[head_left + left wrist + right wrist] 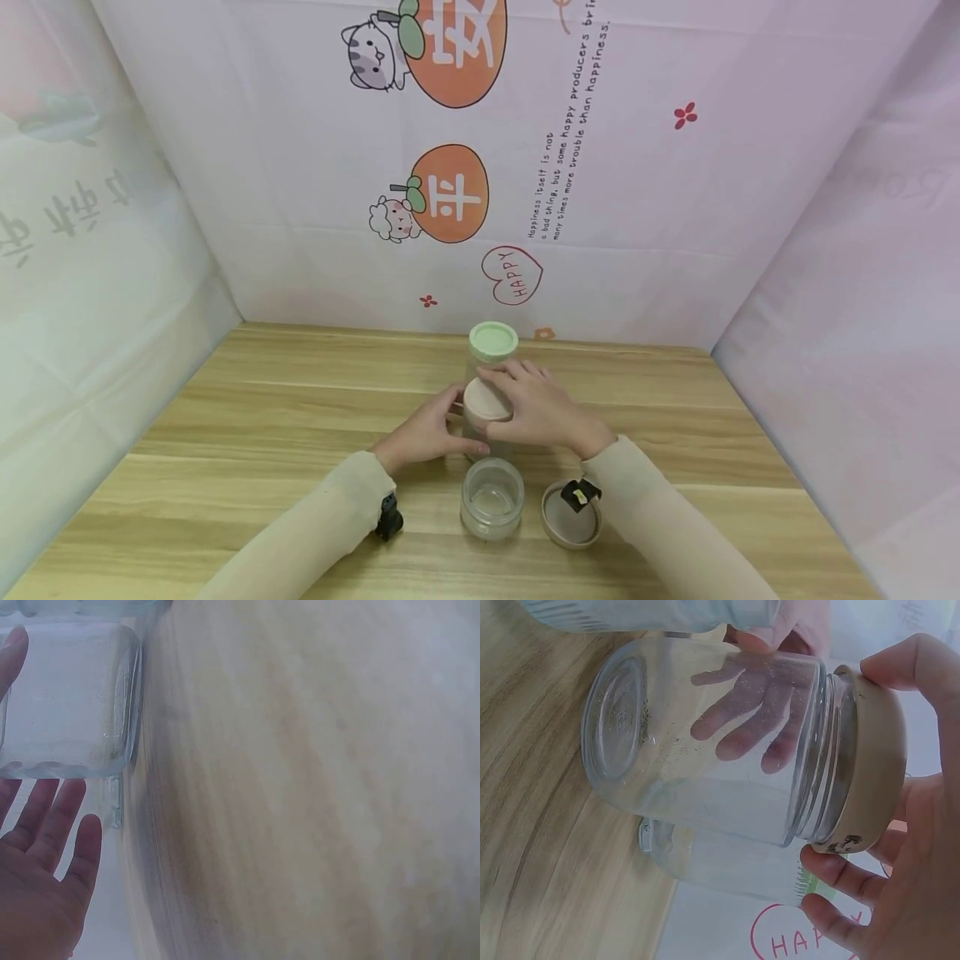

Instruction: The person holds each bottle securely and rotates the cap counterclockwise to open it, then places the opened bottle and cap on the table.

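A clear glass jar capped w/ a beige round lid [486, 400] is seen standing upright on the light wooden tabletop [247, 417], roughly at centre, btwn both hands. The right hand [542, 408] is laid over the lid from above, fingers curled round its rim; in the right wrist view the thumb and fingertips [832, 871] are shown closed on the lid edge [876, 761], the glass body [705, 742] being visible below it. The left hand [426, 433] is set against the jar's left side, fingers fairly straight & spread; thru the glass in the right wrist view those fingers are seen flat on the far wall, and in the left wrist view the palm [37, 900] lies just beside the glass wall [71, 697], so the jar is steadied rather than clenched. Just behind, touching or nearly so (can't be told which), a second clear jar w/ a pale green lid [493, 342] is stood. Nearer the person, a third clear glass jar, open-topped [492, 498], is placed in front of the held one, and a loose beige lid [572, 517] is laid beside it, partly under the right wrist. A pale printed cloth backdrop w/ cartoon cats & orange fruit [450, 192] is hung behind the table.
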`<action>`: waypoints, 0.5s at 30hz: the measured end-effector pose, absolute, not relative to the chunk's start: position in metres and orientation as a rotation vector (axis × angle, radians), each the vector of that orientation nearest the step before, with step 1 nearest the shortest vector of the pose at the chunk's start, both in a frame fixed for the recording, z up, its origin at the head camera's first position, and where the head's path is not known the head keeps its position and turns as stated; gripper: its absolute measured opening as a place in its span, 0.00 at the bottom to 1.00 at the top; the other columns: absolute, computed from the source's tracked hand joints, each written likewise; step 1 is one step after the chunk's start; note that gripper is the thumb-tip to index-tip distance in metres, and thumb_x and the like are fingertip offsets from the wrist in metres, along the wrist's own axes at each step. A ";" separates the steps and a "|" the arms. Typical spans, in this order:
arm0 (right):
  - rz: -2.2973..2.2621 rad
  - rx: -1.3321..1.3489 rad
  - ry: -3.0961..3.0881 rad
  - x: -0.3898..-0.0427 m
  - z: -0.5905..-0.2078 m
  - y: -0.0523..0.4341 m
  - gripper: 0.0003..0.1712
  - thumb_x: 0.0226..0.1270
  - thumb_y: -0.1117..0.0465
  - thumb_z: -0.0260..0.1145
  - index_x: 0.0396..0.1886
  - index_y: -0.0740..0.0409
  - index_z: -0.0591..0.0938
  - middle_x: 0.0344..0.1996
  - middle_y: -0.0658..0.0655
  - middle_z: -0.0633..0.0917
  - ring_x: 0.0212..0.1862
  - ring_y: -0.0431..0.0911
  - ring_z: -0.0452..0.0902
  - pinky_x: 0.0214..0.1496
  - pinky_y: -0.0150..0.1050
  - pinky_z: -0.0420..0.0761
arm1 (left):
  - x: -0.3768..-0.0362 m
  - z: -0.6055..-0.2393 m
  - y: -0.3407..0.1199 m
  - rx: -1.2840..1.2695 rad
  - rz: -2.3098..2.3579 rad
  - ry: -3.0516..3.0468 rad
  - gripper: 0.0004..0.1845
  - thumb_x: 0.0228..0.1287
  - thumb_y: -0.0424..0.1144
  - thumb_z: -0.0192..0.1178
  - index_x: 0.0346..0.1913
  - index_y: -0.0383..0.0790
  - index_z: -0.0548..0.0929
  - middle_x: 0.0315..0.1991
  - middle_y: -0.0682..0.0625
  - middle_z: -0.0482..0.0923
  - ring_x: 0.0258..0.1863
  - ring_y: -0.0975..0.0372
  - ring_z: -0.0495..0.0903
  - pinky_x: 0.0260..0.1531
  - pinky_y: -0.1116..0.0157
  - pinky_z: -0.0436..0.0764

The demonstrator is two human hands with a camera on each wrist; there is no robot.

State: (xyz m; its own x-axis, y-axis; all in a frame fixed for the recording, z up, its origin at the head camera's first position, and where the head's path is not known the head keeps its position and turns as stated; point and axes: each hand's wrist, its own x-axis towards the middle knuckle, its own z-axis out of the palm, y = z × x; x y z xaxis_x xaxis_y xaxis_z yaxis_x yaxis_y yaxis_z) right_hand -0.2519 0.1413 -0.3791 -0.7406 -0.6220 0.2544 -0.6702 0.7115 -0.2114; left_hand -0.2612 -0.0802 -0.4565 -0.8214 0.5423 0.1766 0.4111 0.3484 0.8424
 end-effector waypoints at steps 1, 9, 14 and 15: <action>0.439 1.049 -2.753 -0.252 -0.379 0.142 0.47 0.52 0.40 0.69 0.72 0.53 0.73 0.64 0.55 0.76 0.61 0.53 0.71 0.60 0.57 0.72 | -0.261 -0.456 -0.080 0.882 1.479 2.467 0.48 0.53 0.48 0.79 0.74 0.49 0.62 0.63 0.55 0.73 0.58 0.60 0.75 0.57 0.56 0.76; 0.462 1.030 -2.762 -0.254 -0.379 0.146 0.47 0.52 0.41 0.69 0.73 0.52 0.72 0.64 0.55 0.76 0.61 0.51 0.71 0.61 0.55 0.72 | -0.239 -0.425 -0.078 0.879 1.507 2.440 0.44 0.54 0.38 0.77 0.72 0.38 0.64 0.61 0.47 0.74 0.58 0.52 0.75 0.57 0.48 0.77; 0.516 1.021 -2.740 -0.253 -0.376 0.150 0.47 0.53 0.42 0.70 0.73 0.52 0.72 0.63 0.55 0.76 0.61 0.51 0.71 0.63 0.55 0.71 | -0.241 -0.425 -0.078 0.864 1.501 2.438 0.44 0.55 0.38 0.77 0.71 0.38 0.65 0.60 0.47 0.74 0.57 0.51 0.75 0.57 0.48 0.77; 0.523 1.021 -2.733 -0.253 -0.376 0.151 0.47 0.53 0.42 0.71 0.73 0.53 0.72 0.63 0.55 0.76 0.61 0.51 0.71 0.62 0.55 0.72 | -0.244 -0.430 -0.078 0.862 1.504 2.438 0.44 0.54 0.38 0.78 0.71 0.39 0.65 0.61 0.47 0.74 0.57 0.51 0.75 0.57 0.49 0.77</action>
